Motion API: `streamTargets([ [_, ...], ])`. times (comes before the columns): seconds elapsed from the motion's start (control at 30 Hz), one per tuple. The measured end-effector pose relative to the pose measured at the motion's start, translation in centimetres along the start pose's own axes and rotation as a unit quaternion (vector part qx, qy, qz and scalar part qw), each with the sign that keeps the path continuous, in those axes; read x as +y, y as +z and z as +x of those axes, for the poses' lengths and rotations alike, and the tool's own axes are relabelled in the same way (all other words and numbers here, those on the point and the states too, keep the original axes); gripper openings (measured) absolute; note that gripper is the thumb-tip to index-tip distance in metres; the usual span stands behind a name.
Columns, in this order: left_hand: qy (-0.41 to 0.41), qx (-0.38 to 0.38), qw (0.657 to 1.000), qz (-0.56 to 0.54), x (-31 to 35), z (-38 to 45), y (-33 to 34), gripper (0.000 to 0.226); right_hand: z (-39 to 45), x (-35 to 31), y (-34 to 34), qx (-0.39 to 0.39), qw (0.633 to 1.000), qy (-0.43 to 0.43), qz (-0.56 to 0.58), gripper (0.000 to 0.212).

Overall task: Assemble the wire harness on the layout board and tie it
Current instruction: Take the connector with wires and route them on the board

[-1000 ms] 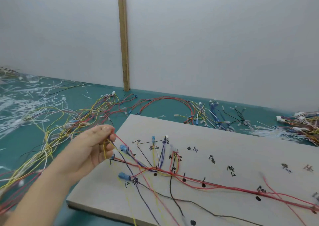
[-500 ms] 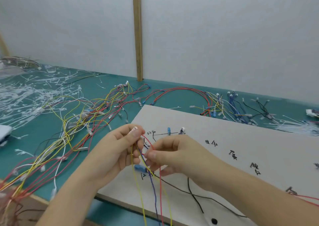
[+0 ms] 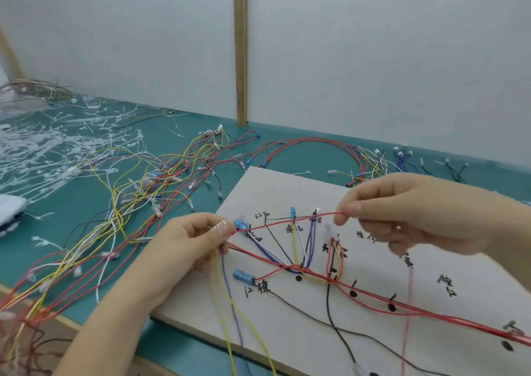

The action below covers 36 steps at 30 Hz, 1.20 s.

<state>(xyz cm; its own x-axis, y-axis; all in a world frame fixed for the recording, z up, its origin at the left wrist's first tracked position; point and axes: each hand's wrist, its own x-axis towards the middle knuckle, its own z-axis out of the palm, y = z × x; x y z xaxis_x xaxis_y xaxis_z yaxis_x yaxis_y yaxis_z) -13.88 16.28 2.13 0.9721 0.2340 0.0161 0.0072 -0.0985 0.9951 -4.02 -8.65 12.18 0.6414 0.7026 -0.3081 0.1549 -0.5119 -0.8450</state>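
The pale layout board lies on the green table, marked with black labels and holes. A harness of red, yellow, blue and black wires runs across it, with blue connectors at its left end. My left hand pinches a small white connector with yellow and purple wires hanging from it. A red wire stretches from that hand to my right hand, which pinches it above the board.
A tangle of loose coloured wires covers the table left of the board. White cable-tie scraps litter the far left. More wires with connectors lie behind the board. A wooden post stands against the white wall.
My right hand came in beside the left, took the red wire and has drawn it out to the right, apart from the left hand. The view has shifted left.
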Motion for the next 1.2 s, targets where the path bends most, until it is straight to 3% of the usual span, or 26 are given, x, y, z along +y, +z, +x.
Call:
streamTargets([
  [0.17, 0.011, 0.062, 0.998, 0.03, -0.3, 0.6, 0.0, 0.01, -0.4, 0.0, -1.6, 0.057, 0.967, -0.035, -0.244, 0.026],
  [0.33, -0.013, 0.12, 0.989, 0.089, -1.2, 0.6, -0.7, 0.01, -0.9, 0.1, -3.1, 0.108, 0.981, -0.027, -0.161, 0.011],
  [0.43, 0.002, 0.126, 0.984, 0.123, -1.1, 0.4, -0.6, 0.02, -0.6, 1.2, -2.4, 0.161, 0.963, -0.057, -0.21, 0.013],
  [0.57, 0.04, 0.157, 0.939, 0.303, -1.0, 0.4, -0.5, 0.023, -0.2, 1.6, -1.2, 0.213, 0.932, -0.069, -0.286, 0.019],
  [0.73, 0.012, 0.149, 0.949, 0.278, -1.0, 0.1, -0.5, 0.019, 0.3, 2.3, -0.8, 0.214, 0.927, -0.042, -0.306, 0.02],
  [0.83, -0.004, 0.119, 0.956, 0.268, -0.9, 0.0, -0.9, 0.025, 0.4, 2.6, -1.0, 0.198, 0.929, -0.024, -0.31, 0.02],
  [0.9, -0.005, 0.106, 0.949, 0.297, -0.9, 0.1, -1.0, 0.026, 0.3, 2.5, -1.0, 0.137, 0.945, 0.005, -0.296, 0.02],
  [1.03, 0.004, 0.121, 0.938, 0.323, -1.0, 0.2, -0.9, 0.022, 0.7, 1.5, 0.9, -0.039, 0.996, 0.049, -0.065, 0.013],
  [1.2, 0.031, 0.144, 0.919, 0.366, -1.3, 0.0, -0.4, 0.024, 4.6, 0.2, 6.0, -0.086, 0.996, 0.013, 0.019, 0.025],
])
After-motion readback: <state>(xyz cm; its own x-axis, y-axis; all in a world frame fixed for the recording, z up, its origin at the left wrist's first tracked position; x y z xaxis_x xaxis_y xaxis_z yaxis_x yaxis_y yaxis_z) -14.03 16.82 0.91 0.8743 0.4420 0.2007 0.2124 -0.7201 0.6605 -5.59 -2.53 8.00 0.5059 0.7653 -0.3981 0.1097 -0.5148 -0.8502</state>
